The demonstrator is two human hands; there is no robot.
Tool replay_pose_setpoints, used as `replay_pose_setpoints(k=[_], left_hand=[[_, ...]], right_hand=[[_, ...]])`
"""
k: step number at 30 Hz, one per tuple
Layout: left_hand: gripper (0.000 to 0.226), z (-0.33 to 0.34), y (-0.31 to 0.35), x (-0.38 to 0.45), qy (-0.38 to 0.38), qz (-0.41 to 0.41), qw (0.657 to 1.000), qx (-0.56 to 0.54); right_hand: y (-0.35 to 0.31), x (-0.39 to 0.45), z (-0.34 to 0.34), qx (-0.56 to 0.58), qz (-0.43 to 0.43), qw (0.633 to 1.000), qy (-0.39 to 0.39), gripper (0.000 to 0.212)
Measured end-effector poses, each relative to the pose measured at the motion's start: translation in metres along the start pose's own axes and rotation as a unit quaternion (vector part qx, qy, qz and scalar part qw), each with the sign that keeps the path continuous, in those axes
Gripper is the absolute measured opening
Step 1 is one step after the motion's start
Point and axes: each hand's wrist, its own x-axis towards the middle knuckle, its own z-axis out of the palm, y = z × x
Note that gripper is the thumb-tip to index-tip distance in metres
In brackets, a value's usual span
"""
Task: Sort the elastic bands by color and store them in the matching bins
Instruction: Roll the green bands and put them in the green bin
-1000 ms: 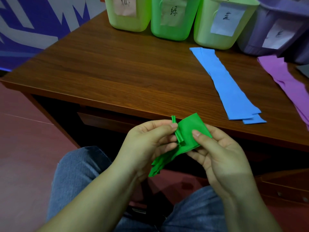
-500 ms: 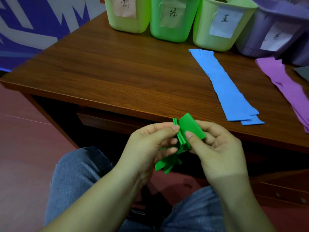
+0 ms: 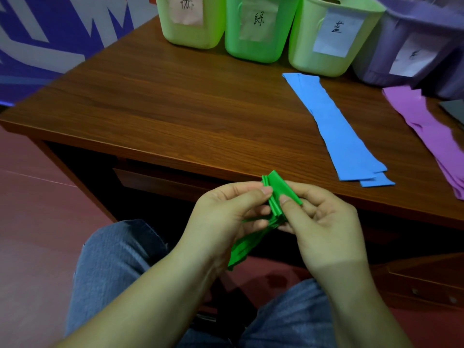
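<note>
Hands first: I see both of them in front of the desk's near edge, above the lap, working the green elastic band. The left hand pinches the folded part of the band between its thumb and curled fingers, and the right hand pinches the same bundle from the other side, its thumb pressed on the green fold with the fingers curled behind it. The band is gathered into a few pleats between the two thumbs, and its loose end hangs down below the left hand toward the jeans. On the desk the blue band lies flat, running from near the back bins down to the near edge on the right side. The purple band lies just beside it, closer to the right edge, partly cut off by the frame. Along the far edge stands a row of bins, touching or nearly so: a pale green bin with a pinkish label, the green bin, a light green bin with a white label, and a purple bin at the far right corner. I cannot read the labels with confidence.
</note>
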Motion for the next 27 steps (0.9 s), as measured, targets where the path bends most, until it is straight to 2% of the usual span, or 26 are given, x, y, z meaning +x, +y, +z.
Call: replay_pose_setpoints(k=[9, 15, 19, 21, 27], left_hand=[[0.007, -0.001, 0.001, 0.002, -0.001, 0.009, 1.0, 0.001], [0.003, -0.004, 0.0, 0.003, -0.001, 0.001, 1.0, -0.001], [0.005, -0.008, 0.003, 0.005, -0.004, -0.001, 1.0, 0.017], [0.005, -0.009, 0.004, 0.006, -0.004, 0.004, 1.0, 0.023], [0.024, -0.014, 0.003, 0.007, 0.009, 0.023, 0.999, 0.037]], right_hand=[[0.003, 0.0, 0.001, -0.034, -0.026, 0.999, 0.0, 0.032], [0.006, 0.0, -0.004, -0.087, -0.034, 0.994, -0.065, 0.034], [0.003, -0.002, -0.01, -0.066, -0.025, 0.989, -0.131, 0.033], [0.003, -0.003, -0.011, -0.083, -0.031, 0.985, -0.15, 0.04], [0.007, -0.006, -0.004, -0.085, -0.044, 0.982, -0.16, 0.04]])
